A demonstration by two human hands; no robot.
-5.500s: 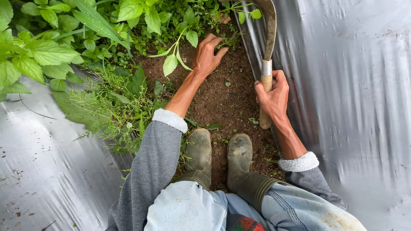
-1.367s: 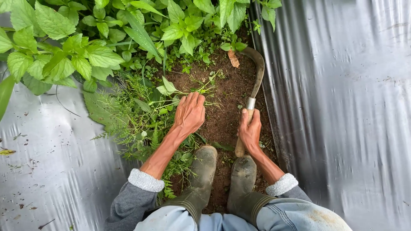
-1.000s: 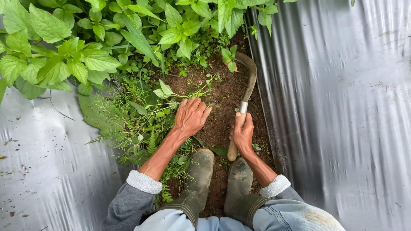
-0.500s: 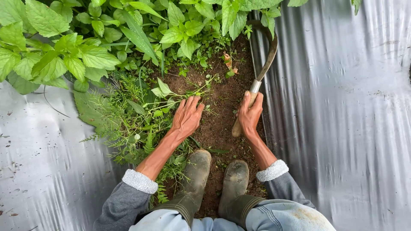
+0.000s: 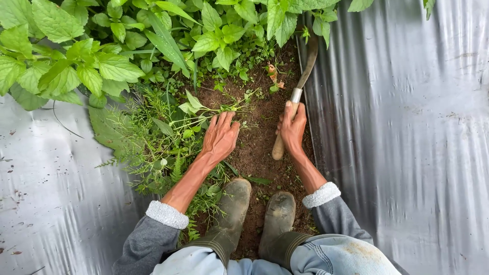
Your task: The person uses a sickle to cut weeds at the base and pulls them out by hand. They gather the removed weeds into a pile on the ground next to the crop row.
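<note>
My right hand (image 5: 292,129) grips the wooden handle of a sickle (image 5: 296,94); its curved metal blade reaches up along the edge of the plastic sheet into the leaves. My left hand (image 5: 220,136) lies flat, fingers together, on the brown soil (image 5: 262,109), pressing on a heap of cut weeds and grass (image 5: 160,137) to its left. Tall green leafy plants (image 5: 153,35) fill the ground ahead of both hands.
Silver plastic mulch sheets lie on both sides, one on the left (image 5: 51,193) and one on the right (image 5: 407,127). My two muddy green rubber boots (image 5: 239,196) (image 5: 277,211) stand on the soil strip below my hands.
The sickle swept across the soil to the right edge, and its blade now points up into the leaves. My left hand stayed on the cut weeds.
</note>
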